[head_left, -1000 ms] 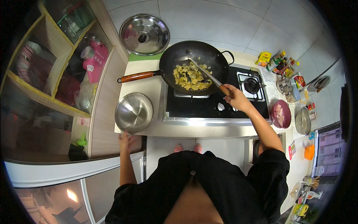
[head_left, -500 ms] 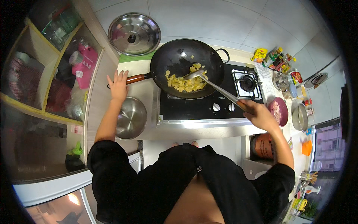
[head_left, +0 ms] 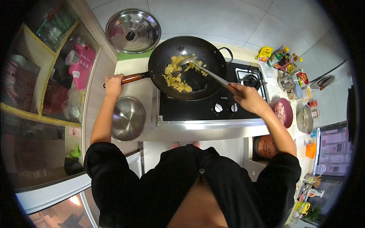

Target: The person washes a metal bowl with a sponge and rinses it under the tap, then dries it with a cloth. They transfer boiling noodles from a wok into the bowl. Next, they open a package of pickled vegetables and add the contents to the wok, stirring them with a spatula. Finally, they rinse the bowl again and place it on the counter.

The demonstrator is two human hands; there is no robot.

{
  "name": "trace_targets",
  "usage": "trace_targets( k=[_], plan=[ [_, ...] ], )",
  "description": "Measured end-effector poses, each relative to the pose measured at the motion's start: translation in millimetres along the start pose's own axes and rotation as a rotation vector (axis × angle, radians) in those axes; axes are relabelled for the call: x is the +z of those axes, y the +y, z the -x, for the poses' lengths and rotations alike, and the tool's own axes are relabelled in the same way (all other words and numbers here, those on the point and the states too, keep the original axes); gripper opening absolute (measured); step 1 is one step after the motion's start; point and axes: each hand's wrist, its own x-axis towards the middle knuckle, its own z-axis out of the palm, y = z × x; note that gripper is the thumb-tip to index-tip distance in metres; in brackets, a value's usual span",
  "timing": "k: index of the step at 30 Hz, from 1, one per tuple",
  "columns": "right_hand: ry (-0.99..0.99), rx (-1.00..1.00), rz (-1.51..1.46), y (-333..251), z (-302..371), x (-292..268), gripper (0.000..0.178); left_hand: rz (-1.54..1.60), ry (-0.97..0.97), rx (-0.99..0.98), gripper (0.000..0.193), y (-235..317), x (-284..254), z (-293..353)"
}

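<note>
A black wok (head_left: 207, 85) sits on the left side of the gas hob (head_left: 182, 112). My left hand (head_left: 113, 86) is closed round the end of its wooden handle (head_left: 132, 78). Yellow chopped food (head_left: 174, 78), possibly egg or a vegetable, lies in the wok, mostly left of the middle. In my right hand (head_left: 249, 98) is a metal wok spatula (head_left: 213, 76) with a wooden grip. Its blade rests among the food near the upper middle of the wok, and the fingers wrap round the grip.
A steel bowl (head_left: 128, 118) stands below the wok handle. The steel lid (head_left: 134, 31) leans on the back wall. To the right are a second burner (head_left: 251, 81), a maroon bowl of pale pink meat (head_left: 283, 113), a steel pot (head_left: 305, 119) and several seasoning bottles (head_left: 279, 57).
My left hand has closed on the wok handle, where its fingers were spread before. The spatula blade has moved up and left, pushing food toward the wok's left side.
</note>
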Motion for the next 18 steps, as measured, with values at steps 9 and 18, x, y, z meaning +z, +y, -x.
trace_targets(
  k=[9,18],
  plan=[
    [-0.017,0.035,-0.074,11.1,49.2,6.7,0.048,0.064,-0.074,-0.021,0.037,-0.6,-0.9,0.0],
    [-0.368,0.278,-0.025,-58.5,61.6,-62.8,0.042,0.511,0.141,0.097,0.030,29.5,-64.5,38.6]
  ],
)
